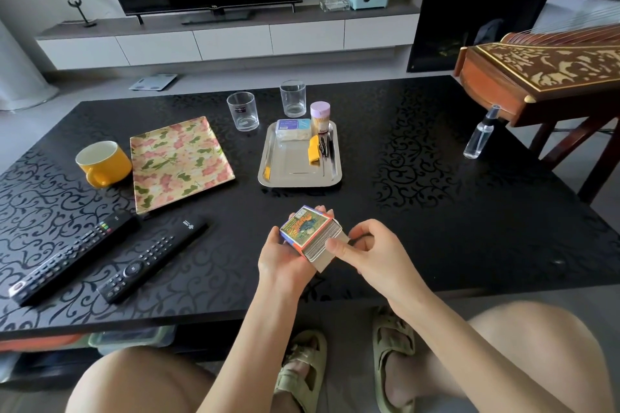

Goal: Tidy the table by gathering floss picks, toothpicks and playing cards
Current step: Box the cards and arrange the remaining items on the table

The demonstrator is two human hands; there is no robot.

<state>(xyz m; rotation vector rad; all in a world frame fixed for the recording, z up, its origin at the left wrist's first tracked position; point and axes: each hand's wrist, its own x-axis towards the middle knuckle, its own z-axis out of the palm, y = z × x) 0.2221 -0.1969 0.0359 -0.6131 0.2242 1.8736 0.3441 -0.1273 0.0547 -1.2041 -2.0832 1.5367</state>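
A colourful playing card box (303, 226) with the deck showing at its open end sits in my left hand (285, 256), which grips it from below above the near middle of the black table (436, 211). My right hand (367, 253) pinches the box's grey flap and the card ends with thumb and fingers. Farther back a steel tray (295, 174) holds a clear floss pick box (293, 128), a toothpick jar with a purple lid (320, 117), a yellow item (314, 149) and some dark picks (324, 146).
A floral rectangular plate (177, 161) and a yellow mug (102, 163) lie at the left. Two remotes (100, 255) rest near the front left edge. Two glasses (242, 110) stand behind the tray. A spray bottle (479, 134) and a wooden zither (543, 74) are at the right.
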